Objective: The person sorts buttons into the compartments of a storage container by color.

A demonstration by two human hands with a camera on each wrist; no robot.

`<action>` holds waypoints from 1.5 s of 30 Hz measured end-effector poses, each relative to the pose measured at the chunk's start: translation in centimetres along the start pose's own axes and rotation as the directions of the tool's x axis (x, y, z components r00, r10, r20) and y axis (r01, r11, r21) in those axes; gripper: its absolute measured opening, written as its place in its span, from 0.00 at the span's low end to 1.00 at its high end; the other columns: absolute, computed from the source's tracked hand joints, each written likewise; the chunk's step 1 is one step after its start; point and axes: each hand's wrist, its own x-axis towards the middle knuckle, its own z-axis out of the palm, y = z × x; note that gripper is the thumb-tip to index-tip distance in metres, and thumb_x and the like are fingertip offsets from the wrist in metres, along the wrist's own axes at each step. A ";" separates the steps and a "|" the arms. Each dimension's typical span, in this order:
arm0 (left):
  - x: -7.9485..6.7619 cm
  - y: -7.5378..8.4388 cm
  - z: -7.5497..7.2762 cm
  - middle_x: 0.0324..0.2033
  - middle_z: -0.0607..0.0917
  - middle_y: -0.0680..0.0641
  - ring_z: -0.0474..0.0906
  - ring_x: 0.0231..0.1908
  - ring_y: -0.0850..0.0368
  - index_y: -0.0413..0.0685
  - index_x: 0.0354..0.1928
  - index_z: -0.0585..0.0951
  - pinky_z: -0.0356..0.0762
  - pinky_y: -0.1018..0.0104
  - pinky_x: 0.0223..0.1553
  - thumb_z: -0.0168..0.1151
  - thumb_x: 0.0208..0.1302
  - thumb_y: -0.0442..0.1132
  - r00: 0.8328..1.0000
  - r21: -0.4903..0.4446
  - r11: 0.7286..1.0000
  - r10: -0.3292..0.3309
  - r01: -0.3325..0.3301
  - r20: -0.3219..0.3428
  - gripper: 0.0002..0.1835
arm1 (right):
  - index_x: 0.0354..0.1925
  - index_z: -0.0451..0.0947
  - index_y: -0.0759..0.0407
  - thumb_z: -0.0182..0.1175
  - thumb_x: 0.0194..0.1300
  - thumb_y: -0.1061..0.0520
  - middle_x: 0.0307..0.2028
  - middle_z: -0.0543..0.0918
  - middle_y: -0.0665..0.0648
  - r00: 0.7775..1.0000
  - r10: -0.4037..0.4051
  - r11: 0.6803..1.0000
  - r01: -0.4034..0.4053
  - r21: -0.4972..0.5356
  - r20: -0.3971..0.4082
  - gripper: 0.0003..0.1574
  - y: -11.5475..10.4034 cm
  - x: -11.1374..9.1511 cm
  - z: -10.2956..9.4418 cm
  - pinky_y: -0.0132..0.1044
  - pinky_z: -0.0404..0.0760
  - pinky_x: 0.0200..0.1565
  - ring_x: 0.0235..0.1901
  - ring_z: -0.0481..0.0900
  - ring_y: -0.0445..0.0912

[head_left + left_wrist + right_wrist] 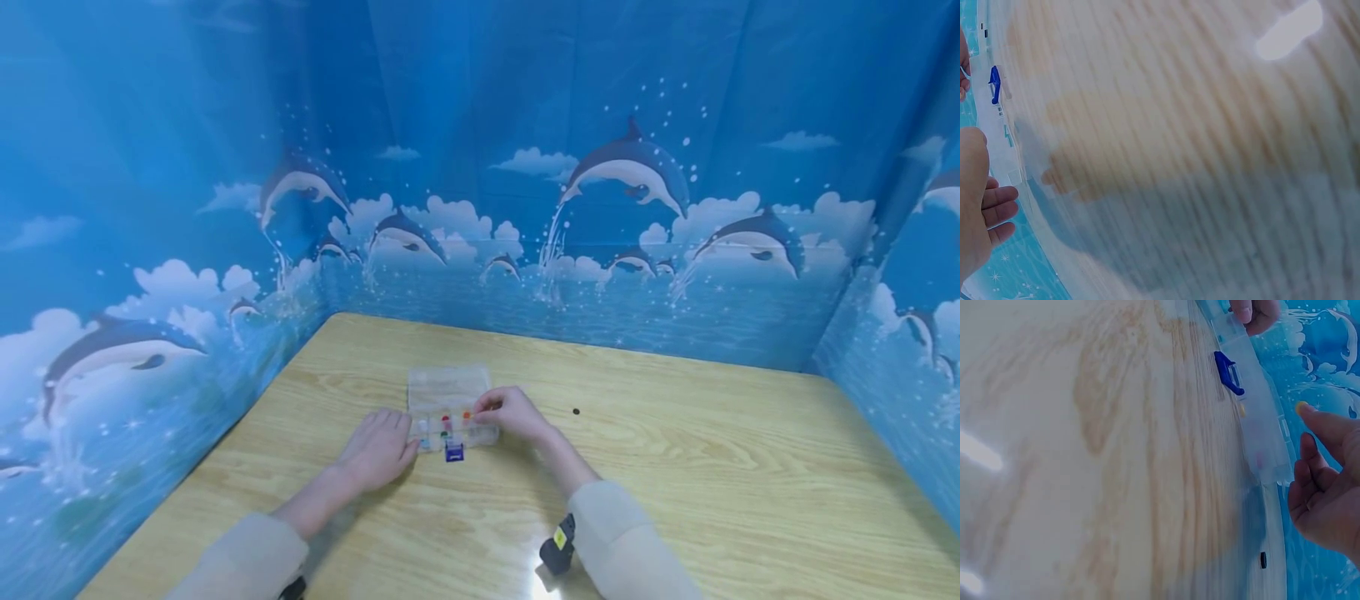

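A clear plastic compartment box (448, 387) lies on the table, its lid laid back and its blue latch (454, 452) at the front. Small red, green and orange pieces (445, 419) sit in its compartments. My left hand (378, 450) holds the box's left end, thumb by the front corner. Over the right side of the box, my right hand (513, 411) has thumb and finger brought together. At those fingertips the right wrist view shows a small yellow-orange piece (1301, 407). Its other fingers curl toward the palm.
A small dark round piece (576, 411) lies on the wooden table (712, 467) to the right of the box. Blue dolphin-print sheeting (465, 167) rises behind the table and along both sides.
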 end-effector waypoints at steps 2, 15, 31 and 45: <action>0.0 0.0 0.0 0.39 0.77 0.39 0.72 0.45 0.44 0.34 0.44 0.73 0.68 0.51 0.51 0.52 0.66 0.45 1.000 0.000 1.000 -0.003 0.003 0.005 0.18 | 0.32 0.80 0.65 0.64 0.54 0.65 0.28 0.79 0.51 1.000 -0.002 1.000 0.002 -0.009 0.003 0.05 -0.1 0.1 0.2 0.31 0.73 0.30 0.28 0.72 0.41; 0.1 0.0 0.0 0.40 0.77 0.39 0.72 0.46 0.43 0.33 0.46 0.73 0.68 0.50 0.51 0.51 0.66 0.45 1.000 0.014 1.000 0.003 -0.003 0.000 0.19 | 0.33 0.82 0.63 0.64 0.56 0.63 0.29 0.79 0.51 0.999 -0.020 0.999 0.021 -0.046 0.025 0.04 -0.2 0.3 0.7 0.33 0.74 0.31 0.29 0.72 0.42; 0.1 0.0 0.1 0.38 0.78 0.39 0.72 0.44 0.44 0.34 0.41 0.73 0.69 0.51 0.49 0.52 0.65 0.45 1.000 0.010 1.000 0.011 -0.010 -0.022 0.17 | 0.33 0.81 0.62 0.64 0.55 0.62 0.29 0.79 0.51 0.998 0.059 0.998 -0.059 -0.007 -0.030 0.06 0.5 0.0 -0.5 0.34 0.74 0.32 0.30 0.73 0.43; 0.2 0.0 0.1 0.36 0.77 0.40 0.72 0.43 0.44 0.35 0.40 0.73 0.68 0.50 0.50 0.52 0.65 0.44 1.000 0.006 1.000 0.009 -0.009 -0.008 0.16 | 0.37 0.81 0.61 0.62 0.59 0.61 0.32 0.80 0.52 0.987 0.131 0.990 -0.135 -0.044 -0.090 0.06 1.9 -1.4 -3.3 0.36 0.75 0.34 0.33 0.74 0.45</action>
